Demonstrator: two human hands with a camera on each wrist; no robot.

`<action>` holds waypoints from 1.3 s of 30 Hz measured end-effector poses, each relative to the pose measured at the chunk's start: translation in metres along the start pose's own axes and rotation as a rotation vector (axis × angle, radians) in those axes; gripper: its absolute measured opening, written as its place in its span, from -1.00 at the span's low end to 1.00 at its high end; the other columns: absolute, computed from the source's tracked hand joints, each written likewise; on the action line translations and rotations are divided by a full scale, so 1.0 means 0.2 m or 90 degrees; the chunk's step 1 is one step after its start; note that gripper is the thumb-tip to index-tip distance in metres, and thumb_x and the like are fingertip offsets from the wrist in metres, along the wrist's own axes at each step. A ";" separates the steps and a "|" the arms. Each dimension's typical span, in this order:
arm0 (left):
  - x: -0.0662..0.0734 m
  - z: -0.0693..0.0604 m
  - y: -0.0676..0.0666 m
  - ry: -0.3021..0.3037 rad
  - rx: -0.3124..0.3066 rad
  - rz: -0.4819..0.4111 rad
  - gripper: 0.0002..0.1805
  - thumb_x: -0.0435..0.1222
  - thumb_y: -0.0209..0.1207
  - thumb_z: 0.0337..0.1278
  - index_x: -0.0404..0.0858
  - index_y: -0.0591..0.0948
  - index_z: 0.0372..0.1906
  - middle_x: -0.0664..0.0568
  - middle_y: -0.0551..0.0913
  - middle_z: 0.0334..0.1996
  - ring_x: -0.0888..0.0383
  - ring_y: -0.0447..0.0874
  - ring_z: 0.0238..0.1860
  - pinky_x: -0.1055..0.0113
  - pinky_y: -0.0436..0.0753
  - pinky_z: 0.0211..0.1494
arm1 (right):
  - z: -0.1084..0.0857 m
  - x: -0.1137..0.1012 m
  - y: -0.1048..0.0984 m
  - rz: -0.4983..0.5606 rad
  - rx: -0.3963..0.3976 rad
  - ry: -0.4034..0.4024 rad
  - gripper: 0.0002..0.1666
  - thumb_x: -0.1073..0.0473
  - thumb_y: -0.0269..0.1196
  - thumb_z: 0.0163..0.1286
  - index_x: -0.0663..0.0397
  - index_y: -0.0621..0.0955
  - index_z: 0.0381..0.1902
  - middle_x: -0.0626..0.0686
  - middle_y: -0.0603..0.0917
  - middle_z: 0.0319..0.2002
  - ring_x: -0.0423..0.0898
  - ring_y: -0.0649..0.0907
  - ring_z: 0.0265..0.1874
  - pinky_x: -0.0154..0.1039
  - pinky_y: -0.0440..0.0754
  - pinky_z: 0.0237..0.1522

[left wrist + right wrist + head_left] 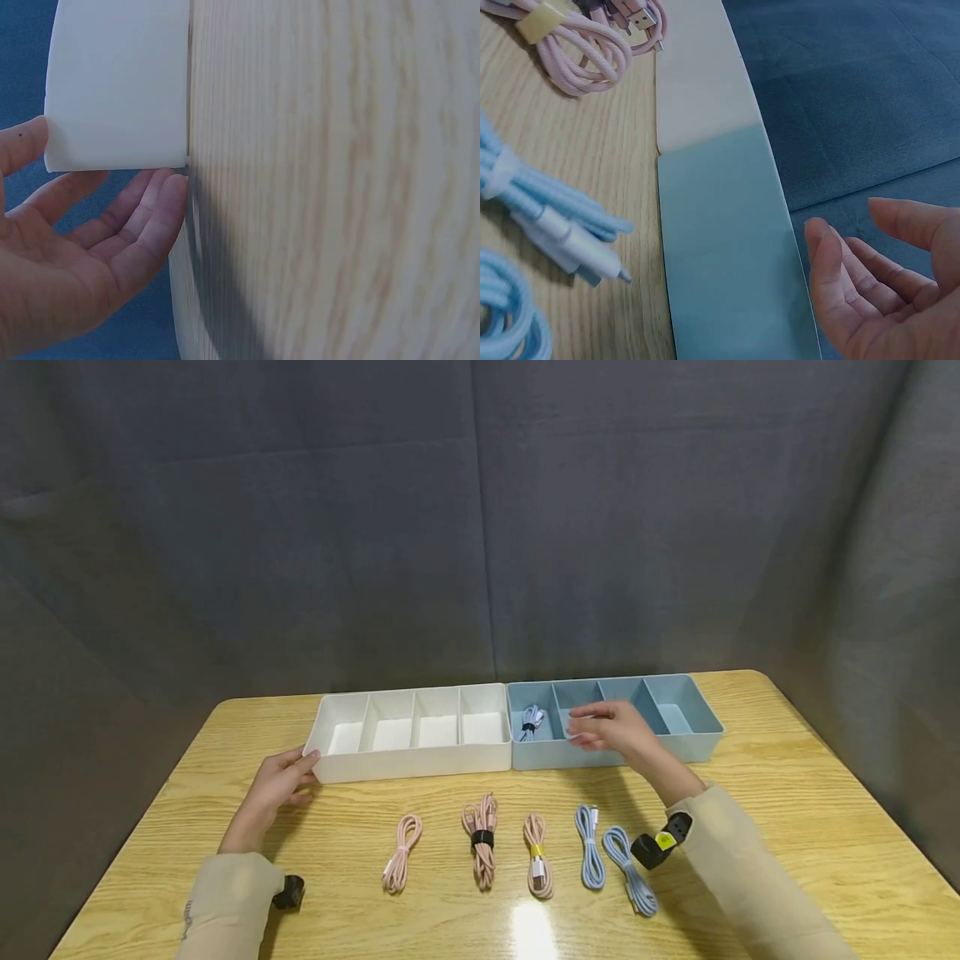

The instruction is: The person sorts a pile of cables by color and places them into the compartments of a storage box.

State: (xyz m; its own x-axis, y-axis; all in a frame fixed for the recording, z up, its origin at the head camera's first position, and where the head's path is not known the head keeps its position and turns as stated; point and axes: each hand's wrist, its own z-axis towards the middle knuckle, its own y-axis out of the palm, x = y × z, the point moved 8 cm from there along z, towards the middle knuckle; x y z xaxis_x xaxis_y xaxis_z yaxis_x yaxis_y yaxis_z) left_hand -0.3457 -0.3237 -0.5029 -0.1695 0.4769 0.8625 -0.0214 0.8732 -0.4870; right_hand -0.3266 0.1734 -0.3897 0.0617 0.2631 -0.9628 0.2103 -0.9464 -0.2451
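Observation:
My left hand [276,781] rests against the left end of the white divided box [420,766]. In the left wrist view its thumb touches the top corner, and its loosely bent fingers [161,206] lie along the end wall. The right hand [611,727] hovers over the blue divided box [678,747], near its second compartment. Between that thumb and the fingers [829,262] there is a gap, with nothing held. A light blue cable bundle [531,720] with a black tie lies in the blue box's leftmost compartment. The two boxes stand end to end.
On the wooden table [337,902] in front lie a pink cable [401,853], a pink bundle with a black strap [482,843], a pink cable with a yellow tie [537,856], and two light blue cables, one left [591,847] and one right [632,872]. A dark curtain [480,527] hangs behind.

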 end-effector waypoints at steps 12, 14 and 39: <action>0.08 -0.05 0.00 -0.015 0.000 -0.025 -0.20 0.18 -0.03 0.16 -0.30 0.25 0.32 -0.27 0.47 0.02 0.10 0.54 -0.19 0.29 0.64 -0.34 | -0.08 0.01 -0.04 -0.013 -0.007 -0.020 -0.46 0.19 0.24 0.24 0.49 0.43 0.06 0.21 0.66 -0.27 -0.11 0.67 -0.38 -0.22 0.64 -0.27; 0.10 -0.07 0.00 -0.012 -0.008 -0.033 -0.22 0.13 -0.02 0.19 -0.34 0.23 0.32 -0.29 0.46 0.01 0.10 0.54 -0.20 0.30 0.63 -0.36 | -0.10 0.01 -0.05 -0.016 -0.010 -0.023 -0.45 0.20 0.24 0.23 0.51 0.42 0.06 0.21 0.66 -0.27 -0.11 0.67 -0.38 -0.21 0.64 -0.26; 0.14 -0.09 -0.01 -0.022 -0.007 -0.045 -0.19 0.14 0.00 0.17 -0.37 0.21 0.32 -0.31 0.43 0.04 0.10 0.52 -0.21 0.28 0.63 -0.30 | -0.26 0.10 -0.11 -0.064 -0.035 -0.031 -0.44 0.17 0.24 0.24 0.55 0.43 0.03 0.30 0.63 -0.24 0.10 0.66 -0.30 -0.06 0.61 -0.23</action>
State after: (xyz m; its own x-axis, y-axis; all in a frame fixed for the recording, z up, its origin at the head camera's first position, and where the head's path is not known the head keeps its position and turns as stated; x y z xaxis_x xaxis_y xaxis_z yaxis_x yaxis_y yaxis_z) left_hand -0.3318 -0.3104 -0.4756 -0.2019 0.4110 0.8890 -0.0234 0.9054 -0.4239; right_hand -0.2794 0.2084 -0.3983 -0.0092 0.3459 -0.9382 0.2661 -0.9036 -0.3358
